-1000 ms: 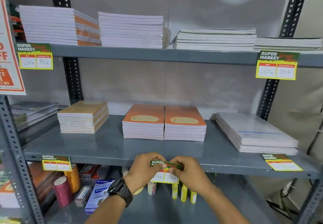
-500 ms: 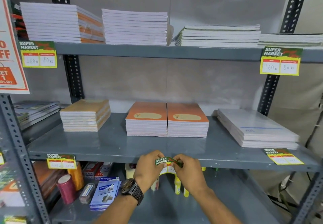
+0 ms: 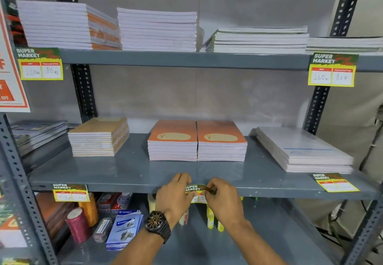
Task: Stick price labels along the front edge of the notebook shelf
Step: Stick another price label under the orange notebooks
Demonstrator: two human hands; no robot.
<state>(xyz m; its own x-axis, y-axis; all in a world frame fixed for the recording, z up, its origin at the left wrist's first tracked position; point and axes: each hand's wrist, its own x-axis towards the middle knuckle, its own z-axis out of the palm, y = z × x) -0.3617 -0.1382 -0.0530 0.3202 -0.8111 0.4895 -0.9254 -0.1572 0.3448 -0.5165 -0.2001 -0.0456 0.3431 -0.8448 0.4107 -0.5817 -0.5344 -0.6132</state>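
Note:
A green and yellow price label is pinched at its two ends by my left hand and my right hand. Its green top strip lies against the front edge of the grey middle shelf, just below the two orange notebook stacks. The label's lower half is mostly hidden by my fingers. Another label hangs on the same edge at the left, and a third label lies at the right end.
Upper shelf edge carries two more labels, at left and right. A tan notebook stack and a wrapped white stack flank the orange ones. Thread spools, stapler boxes and small bottles fill the shelf below.
Both hands have lifted the label from just under the shelf up to its front edge; the camera view has shifted slightly.

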